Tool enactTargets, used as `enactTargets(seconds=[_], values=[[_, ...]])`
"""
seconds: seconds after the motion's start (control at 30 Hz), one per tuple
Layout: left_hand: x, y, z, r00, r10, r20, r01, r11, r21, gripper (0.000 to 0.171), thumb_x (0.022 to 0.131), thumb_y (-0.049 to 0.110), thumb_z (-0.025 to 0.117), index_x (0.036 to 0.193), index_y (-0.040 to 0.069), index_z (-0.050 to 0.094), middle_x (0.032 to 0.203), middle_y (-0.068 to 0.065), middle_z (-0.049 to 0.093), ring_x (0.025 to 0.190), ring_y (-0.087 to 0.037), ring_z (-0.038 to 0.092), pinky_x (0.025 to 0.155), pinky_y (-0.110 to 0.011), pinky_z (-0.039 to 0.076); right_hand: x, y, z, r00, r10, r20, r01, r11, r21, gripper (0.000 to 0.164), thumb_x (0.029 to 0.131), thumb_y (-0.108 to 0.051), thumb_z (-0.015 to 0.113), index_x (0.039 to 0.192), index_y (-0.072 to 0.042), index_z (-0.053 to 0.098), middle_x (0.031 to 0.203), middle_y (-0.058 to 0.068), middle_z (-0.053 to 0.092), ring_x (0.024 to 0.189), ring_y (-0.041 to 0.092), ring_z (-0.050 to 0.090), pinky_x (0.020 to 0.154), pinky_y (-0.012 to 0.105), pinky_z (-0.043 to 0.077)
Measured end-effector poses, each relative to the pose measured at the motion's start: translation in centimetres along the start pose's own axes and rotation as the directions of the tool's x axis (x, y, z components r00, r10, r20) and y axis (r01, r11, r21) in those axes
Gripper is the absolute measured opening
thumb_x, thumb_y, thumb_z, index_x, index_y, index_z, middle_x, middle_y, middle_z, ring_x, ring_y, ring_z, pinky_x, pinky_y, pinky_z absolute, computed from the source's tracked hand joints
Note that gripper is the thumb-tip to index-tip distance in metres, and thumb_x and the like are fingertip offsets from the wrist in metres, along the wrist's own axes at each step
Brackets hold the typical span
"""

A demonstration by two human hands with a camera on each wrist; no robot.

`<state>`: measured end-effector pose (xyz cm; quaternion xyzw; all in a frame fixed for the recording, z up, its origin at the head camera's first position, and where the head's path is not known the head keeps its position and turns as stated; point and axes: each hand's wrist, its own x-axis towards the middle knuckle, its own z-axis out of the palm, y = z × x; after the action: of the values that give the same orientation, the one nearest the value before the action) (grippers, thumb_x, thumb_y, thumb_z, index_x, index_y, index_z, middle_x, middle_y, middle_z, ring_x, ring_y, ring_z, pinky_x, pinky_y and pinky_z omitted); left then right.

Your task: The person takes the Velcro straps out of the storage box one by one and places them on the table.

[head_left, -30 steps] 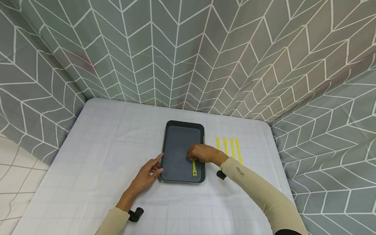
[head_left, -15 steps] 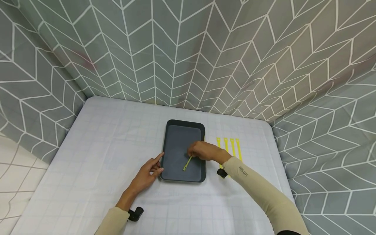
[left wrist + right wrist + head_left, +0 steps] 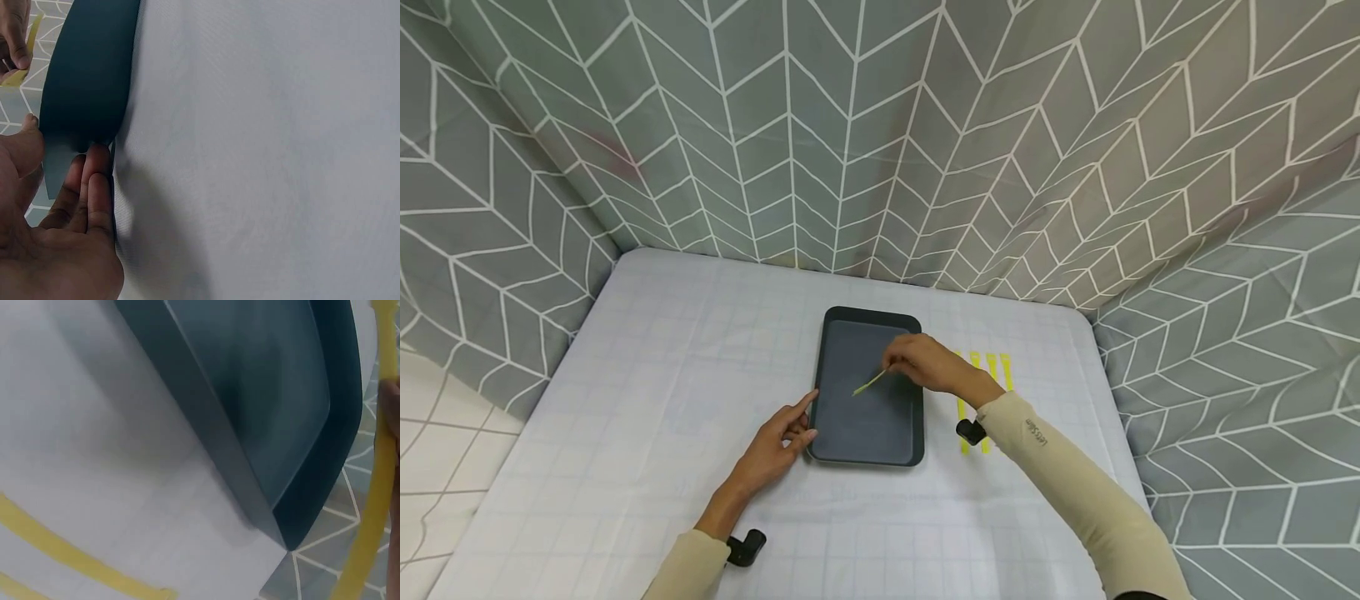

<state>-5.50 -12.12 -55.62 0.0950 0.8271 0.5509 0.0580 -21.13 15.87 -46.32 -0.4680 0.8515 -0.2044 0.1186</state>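
Note:
A dark grey rectangular tray (image 3: 868, 433) stands lengthwise on the table. My right hand (image 3: 928, 362) pinches one end of a yellow hook-and-loop cable tie (image 3: 869, 384) over the tray's right half; its free end points left and downward. In the right wrist view this cable tie (image 3: 377, 475) hangs as a long flat strip beside the fingers (image 3: 390, 412). At the tray's left side, my left hand (image 3: 771, 450) touches the rim with extended index finger and thumb. The left wrist view has several of its fingers (image 3: 97, 194) against the outer wall (image 3: 94, 69).
Several yellow cable ties (image 3: 1007, 371) lie in a row right of the tray, partly covered by my right forearm. White cloth covers the table (image 3: 700, 350). Patterned grey curtains (image 3: 820, 167) rise behind and at the sides.
My right hand has risen and moved toward the tray's far side with the cable tie, whose free end has swung up and left. My left hand stays at the tray.

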Motion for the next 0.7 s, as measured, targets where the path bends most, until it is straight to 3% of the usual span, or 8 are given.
enactTargets(seconds=[0.37,0.7], values=[[0.0,-0.1,0.1,1.0,-0.006,0.002,0.006,1.0,-0.005,0.064,0.096,0.006,0.066,0.154,0.009,0.04,0.104,-0.009,0.056,0.085,-0.007,0.058,0.08,-0.027,0.053,-1.6,0.9,-0.5,0.988,0.075,-0.133,-0.064,0.994,0.088,0.006,0.094,-0.006,0.068,0.099,-0.008,0.068,0.09,0.001,0.067,0.077,0.01,0.06,0.068,0.027,0.051],[0.0,0.0,0.0,1.0,-0.01,0.004,0.01,1.0,0.008,0.064,0.097,0.007,0.066,0.155,0.01,0.04,0.103,-0.006,0.056,0.086,-0.007,0.058,0.081,-0.027,0.053,-2.4,1.5,-0.4,0.967,0.177,-0.182,-0.149,0.976,0.156,0.008,0.093,-0.003,0.069,0.096,-0.009,0.066,0.095,0.004,0.07,0.088,0.017,0.07,0.078,0.03,0.059]])
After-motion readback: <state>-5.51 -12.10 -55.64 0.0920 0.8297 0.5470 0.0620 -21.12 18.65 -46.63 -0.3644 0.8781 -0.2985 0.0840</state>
